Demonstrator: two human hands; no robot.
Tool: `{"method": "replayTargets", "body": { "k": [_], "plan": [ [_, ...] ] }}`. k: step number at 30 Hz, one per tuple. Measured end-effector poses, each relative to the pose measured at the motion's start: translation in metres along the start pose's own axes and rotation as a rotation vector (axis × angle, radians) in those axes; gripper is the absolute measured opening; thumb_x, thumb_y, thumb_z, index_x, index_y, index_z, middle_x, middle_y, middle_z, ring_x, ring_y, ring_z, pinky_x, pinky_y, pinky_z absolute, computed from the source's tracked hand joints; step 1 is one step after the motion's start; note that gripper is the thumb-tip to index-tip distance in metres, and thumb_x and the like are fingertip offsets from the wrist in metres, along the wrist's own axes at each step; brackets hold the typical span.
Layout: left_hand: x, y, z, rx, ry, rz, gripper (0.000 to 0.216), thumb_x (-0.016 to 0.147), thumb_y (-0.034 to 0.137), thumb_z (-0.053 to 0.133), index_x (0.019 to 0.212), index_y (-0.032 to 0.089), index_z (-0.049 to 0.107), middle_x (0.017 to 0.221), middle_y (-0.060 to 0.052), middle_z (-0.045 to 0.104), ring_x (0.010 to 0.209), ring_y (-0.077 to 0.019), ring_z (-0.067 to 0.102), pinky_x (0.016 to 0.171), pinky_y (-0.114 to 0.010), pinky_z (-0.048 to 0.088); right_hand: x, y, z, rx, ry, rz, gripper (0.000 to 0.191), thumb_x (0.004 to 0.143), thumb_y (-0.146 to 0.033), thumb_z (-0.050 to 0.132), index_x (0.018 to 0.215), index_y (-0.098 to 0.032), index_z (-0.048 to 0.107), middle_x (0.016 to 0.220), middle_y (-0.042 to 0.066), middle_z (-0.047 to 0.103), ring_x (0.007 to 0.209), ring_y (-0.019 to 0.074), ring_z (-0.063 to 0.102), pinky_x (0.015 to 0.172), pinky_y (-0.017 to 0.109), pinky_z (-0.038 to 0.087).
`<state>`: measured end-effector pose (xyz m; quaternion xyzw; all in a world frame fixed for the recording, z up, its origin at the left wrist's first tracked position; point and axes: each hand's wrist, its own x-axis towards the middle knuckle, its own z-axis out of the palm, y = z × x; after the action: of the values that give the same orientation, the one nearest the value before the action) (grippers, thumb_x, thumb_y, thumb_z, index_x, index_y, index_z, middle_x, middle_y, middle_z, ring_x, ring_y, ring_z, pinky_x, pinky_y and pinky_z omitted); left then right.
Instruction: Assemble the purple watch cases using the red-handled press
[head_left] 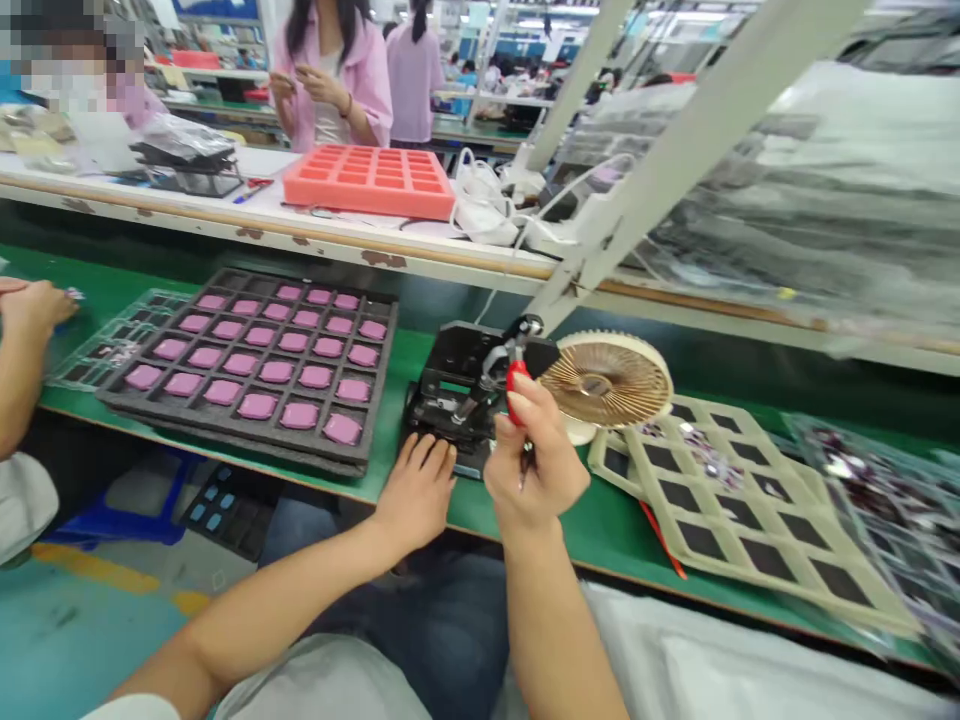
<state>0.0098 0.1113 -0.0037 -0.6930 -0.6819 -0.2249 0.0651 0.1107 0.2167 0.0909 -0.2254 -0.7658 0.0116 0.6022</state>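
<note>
A black metal fixture [457,375] stands on the green bench, with a toggle clamp [517,345] at its right side. My right hand [536,450] is closed round the clamp's red handle [517,392], which points upward. My left hand [420,490] lies at the fixture's front left edge, fingers stretched out and resting on it. What sits inside the fixture, if anything, is partly hidden and I cannot make it out. To the left of it lies a dark foam tray [382,400] with pink rounded-square pieces [298,415] in its compartments.
A small fan [607,380] stands right behind my right hand. Farther right are beige compartment trays [750,560] and clear trays [885,480] with shiny parts. A slanted post [675,160] rises beyond the fixture. On the shelf lies a coral foam tray [367,203]. A co-worker's hand [37,305] is at far left.
</note>
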Motion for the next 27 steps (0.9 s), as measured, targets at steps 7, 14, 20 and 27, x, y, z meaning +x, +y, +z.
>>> {"method": "replayTargets", "body": {
  "k": [7, 14, 20, 27],
  "plan": [
    [0.001, 0.001, 0.002, -0.033, 0.000, 0.010, 0.046, 0.106, 0.026, 0.047, 0.149, 0.012, 0.057, 0.151, -0.017, 0.062, 0.144, -0.0369, 0.051, 0.125, -0.060, 0.037, 0.035, 0.000, -0.007, -0.093, 0.065, -0.002, 0.026, 0.109, -0.037, 0.052, 0.126, -0.025, 0.068, 0.116, 0.008, 0.080, 0.108, 0.0263, 0.079, 0.092, 0.043, 0.067],
    [0.020, -0.008, -0.004, 0.005, 0.023, -0.074, 0.036, 0.107, 0.021, 0.044, 0.135, 0.016, 0.065, 0.139, -0.018, 0.066, 0.119, -0.0326, 0.064, 0.099, -0.050, 0.055, 0.127, 0.001, -0.007, -0.073, 0.137, 0.171, 0.037, 0.111, -0.047, 0.048, 0.126, -0.020, 0.070, 0.114, 0.008, 0.077, 0.100, 0.0217, 0.078, 0.077, 0.033, 0.065],
    [0.064, -0.016, -0.004, 0.008, -0.015, -0.066, 0.032, 0.098, 0.009, 0.053, 0.126, 0.014, 0.069, 0.116, -0.019, 0.073, 0.109, -0.0359, 0.065, 0.086, -0.049, 0.054, 0.050, -0.014, -0.032, 0.028, 0.142, 0.478, 0.028, 0.107, -0.038, 0.060, 0.106, -0.016, 0.077, 0.086, 0.005, 0.079, 0.075, 0.0162, 0.074, 0.070, 0.026, 0.057],
    [0.041, 0.007, -0.026, -0.061, 0.051, -0.069, 0.024, 0.101, 0.018, 0.059, 0.123, 0.017, 0.069, 0.114, -0.015, 0.076, 0.102, -0.0308, 0.069, 0.086, -0.045, 0.058, -0.036, -0.027, -0.071, -0.020, 0.122, 0.685, 0.032, 0.100, -0.045, 0.069, 0.105, -0.015, 0.081, 0.082, 0.007, 0.077, 0.067, 0.0181, 0.070, 0.068, 0.027, 0.054]
  ]
}}
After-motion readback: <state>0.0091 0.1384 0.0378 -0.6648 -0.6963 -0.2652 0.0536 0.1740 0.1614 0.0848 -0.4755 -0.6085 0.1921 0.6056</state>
